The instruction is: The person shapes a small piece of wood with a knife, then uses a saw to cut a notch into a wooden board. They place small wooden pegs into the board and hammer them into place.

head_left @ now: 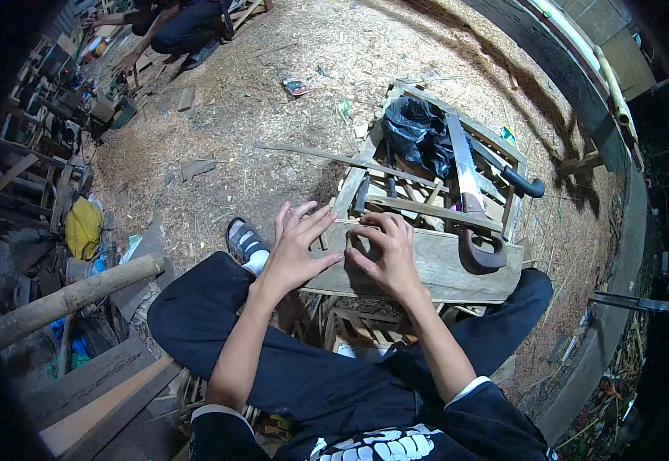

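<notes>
My left hand (301, 244) rests over the left end of a wooden plank (442, 265), fingers spread and holding nothing. Close to it on the same plank is my right hand (387, 252), its fingers curled and the thumb apart, with nothing visible in between. The plank forms the near side of a wooden toolbox (515, 203) in front of my knees. A handsaw (463, 161) leans across this box, its dark handle (482, 252) hanging over the plank. Inside lie a black plastic bag (419, 127), a dark curved-handled tool (523, 183) and several wood pieces.
Wood shavings (219, 115) cover the ground. A thin wooden strip (304, 150) reaches left from the box. On the left are a round pole (81, 296), a yellow bag (83, 229) and piled scraps. Another person (188, 31) crouches at the upper left. A beam (607, 131) curves along the right.
</notes>
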A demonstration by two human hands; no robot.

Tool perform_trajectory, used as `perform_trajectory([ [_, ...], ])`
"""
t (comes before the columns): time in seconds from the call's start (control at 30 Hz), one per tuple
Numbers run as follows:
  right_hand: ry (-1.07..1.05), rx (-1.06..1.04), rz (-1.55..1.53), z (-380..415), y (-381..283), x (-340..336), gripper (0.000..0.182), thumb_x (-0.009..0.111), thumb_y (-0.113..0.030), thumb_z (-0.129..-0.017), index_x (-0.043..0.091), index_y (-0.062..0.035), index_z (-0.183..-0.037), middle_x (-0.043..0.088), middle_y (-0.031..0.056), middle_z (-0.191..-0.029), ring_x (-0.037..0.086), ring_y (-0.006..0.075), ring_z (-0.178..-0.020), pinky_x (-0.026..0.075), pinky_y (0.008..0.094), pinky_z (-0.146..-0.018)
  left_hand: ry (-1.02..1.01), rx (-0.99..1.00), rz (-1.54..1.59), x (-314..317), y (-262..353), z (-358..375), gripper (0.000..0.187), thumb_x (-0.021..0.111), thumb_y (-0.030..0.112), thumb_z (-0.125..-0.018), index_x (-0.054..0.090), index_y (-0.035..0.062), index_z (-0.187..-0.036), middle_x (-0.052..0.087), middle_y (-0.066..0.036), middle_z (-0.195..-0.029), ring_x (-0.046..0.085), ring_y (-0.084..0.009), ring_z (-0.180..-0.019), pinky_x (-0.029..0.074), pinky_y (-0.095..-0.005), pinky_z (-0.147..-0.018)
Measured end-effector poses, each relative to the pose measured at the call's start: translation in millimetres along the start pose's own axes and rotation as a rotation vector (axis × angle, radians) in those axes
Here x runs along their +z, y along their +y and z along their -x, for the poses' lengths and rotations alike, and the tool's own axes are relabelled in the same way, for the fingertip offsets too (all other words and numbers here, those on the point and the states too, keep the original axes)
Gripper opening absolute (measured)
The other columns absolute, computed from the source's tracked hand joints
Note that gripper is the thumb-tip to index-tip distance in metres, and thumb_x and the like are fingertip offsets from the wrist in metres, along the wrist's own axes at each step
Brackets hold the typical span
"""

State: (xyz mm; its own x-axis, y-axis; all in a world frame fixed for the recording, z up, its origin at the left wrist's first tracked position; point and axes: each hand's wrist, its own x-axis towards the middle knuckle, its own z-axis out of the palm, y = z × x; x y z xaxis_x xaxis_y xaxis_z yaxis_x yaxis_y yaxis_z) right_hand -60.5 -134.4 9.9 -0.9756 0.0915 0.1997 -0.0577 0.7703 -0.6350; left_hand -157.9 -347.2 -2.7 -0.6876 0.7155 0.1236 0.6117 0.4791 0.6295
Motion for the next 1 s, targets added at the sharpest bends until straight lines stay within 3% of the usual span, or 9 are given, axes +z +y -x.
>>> perform_trajectory([
  [0.37, -0.022, 0.054, -0.044, -3.4, 0.7, 1.6, 0.027, 0.086, -0.023, -0.080, 0.081, -0.0125, -0.104, 0.067, 0.0088, -0.127, 0.056, 0.0311, -0.127, 0.038, 0.0472, -0.112, -0.019, -0.026, 0.024, -1.0, 0.1, -0.1, 0.082, 0.090, 0.039, -0.078, 0.061, 0.0126, -0.150, 0.062, -0.006, -0.152, 0.050, -0.0238, -0.146, 0.013, -0.0567, -0.130],
  [0.43, -0.024, 0.071, -0.039, -3.9, -0.3, 2.9, 0.027, 0.086, -0.024, -0.080, 0.080, -0.0122, -0.103, 0.067, 0.0088, -0.127, 0.056, 0.0315, -0.127, 0.038, 0.0475, -0.112, -0.006, -0.021, 0.042, -1.3, 0.6, 0.1, 0.078, 0.089, 0.038, -0.078, 0.063, 0.0076, -0.146, 0.062, -0.006, -0.151, 0.051, -0.0236, -0.144, 0.012, -0.0573, -0.130],
  [0.53, -0.016, 0.078, -0.035, -4.5, 1.1, 5.8, 0.027, 0.087, -0.024, -0.079, 0.080, -0.0119, -0.102, 0.067, 0.0088, -0.128, 0.056, 0.0323, -0.127, 0.038, 0.0481, -0.112, -0.016, -0.029, 0.033, -0.7, -0.9, 0.8, 0.082, 0.090, 0.039, -0.078, 0.061, 0.0135, -0.150, 0.062, -0.006, -0.152, 0.050, -0.0244, -0.146, 0.012, -0.0561, -0.130],
  [1.0, -0.027, 0.055, -0.032, -3.4, 9.1, 8.2, 0.032, 0.088, -0.026, -0.077, 0.080, -0.0134, -0.105, 0.066, 0.0094, -0.132, 0.055, 0.0326, -0.128, 0.039, 0.0496, -0.111, 0.026, -0.049, -0.010, -6.5, -6.8, 5.3, 0.080, 0.089, 0.043, -0.078, 0.063, 0.0113, -0.147, 0.060, -0.008, -0.153, 0.045, -0.0280, -0.149, 0.015, -0.0560, -0.130],
])
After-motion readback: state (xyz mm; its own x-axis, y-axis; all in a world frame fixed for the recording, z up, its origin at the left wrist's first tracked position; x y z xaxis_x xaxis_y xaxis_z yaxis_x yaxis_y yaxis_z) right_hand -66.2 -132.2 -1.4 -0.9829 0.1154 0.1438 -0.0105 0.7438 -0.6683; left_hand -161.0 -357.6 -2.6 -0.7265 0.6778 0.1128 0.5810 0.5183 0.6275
